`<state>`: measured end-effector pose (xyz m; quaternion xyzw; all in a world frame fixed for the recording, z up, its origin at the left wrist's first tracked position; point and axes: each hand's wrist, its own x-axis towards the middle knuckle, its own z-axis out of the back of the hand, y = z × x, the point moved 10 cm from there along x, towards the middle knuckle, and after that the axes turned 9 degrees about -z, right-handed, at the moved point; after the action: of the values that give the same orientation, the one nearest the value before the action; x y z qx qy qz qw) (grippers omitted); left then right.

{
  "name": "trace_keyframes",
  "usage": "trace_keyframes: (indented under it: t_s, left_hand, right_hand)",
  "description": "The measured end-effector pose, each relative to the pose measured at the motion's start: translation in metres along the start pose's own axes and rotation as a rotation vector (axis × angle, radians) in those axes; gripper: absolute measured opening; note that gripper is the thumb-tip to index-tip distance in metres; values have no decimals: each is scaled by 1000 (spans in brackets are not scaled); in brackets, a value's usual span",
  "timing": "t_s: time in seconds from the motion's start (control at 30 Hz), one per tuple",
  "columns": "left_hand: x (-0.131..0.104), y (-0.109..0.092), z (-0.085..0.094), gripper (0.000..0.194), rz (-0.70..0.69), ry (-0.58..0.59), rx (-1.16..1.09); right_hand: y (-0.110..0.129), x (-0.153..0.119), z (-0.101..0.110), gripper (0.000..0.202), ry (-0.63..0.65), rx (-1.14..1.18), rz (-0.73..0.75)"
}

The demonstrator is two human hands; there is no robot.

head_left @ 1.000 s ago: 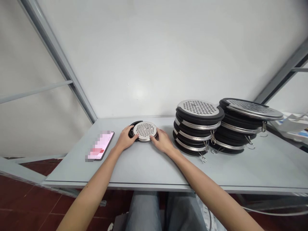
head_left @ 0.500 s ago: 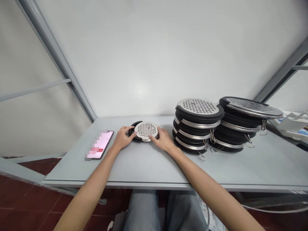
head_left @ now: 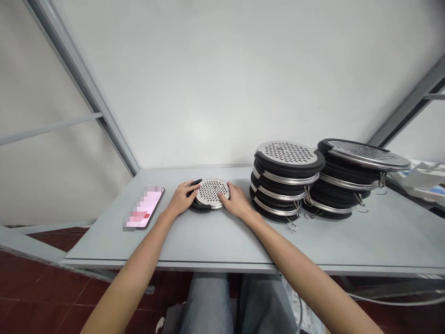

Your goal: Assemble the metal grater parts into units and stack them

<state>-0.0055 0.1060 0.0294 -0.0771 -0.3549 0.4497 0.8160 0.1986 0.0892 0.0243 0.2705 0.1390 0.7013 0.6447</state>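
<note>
Both hands are on 1 small round disc [head_left: 211, 193] with a perforated metal face and a black rim, which sits on the tabletop [head_left: 215, 241] toward the back edge, left of the middle. The left hand [head_left: 181, 199] curls around its left side, fingers pressing the black rim there; the right hand [head_left: 236, 202] holds the right side with the thumb on the metal face. Both hands are closed on the disc, though I cannot tell how firmly. The metal face looks tilted up off the black part at the back left, so the 2 parts may not be seated together.

What could go wrong, as I see it: if the hands press unevenly, the metal face may skew or pop loose and skid toward the phone [head_left: 144, 208], which lies just beside the left wrist near the left edge. A stray right elbow could also nudge the 2 stacks [head_left: 287, 178] of similar discs close on the right; the farther stack [head_left: 351, 178] already leans, and its top disc could slide off. The wire clips hanging from the stacks could snag.
</note>
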Motion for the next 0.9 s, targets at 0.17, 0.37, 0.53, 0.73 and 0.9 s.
trace_keyframes:
  t_s: [0.17, 0.37, 0.53, 0.73, 0.9]
  left_hand:
    - [0, 0, 0, 37, 20, 5, -25]
    - [-1, 1, -3, 43, 10, 26, -104]
    - [-1, 0, -2, 46, 26, 34, -139]
    - [-1, 3, 6, 49, 94, -36, -48]
    - [-3, 9, 12, 60, 108, -11, -24]
  right_hand:
    - [2, -1, 1, 41, -17, 14, 38]
    - [11, -3, 0, 45, 30, 115, 179]
    - [19, -6, -6, 56, 86, 140, 264]
    - [14, -2, -9, 54, 84, 99, 187]
    - [11, 1, -7, 56, 94, 142, 189]
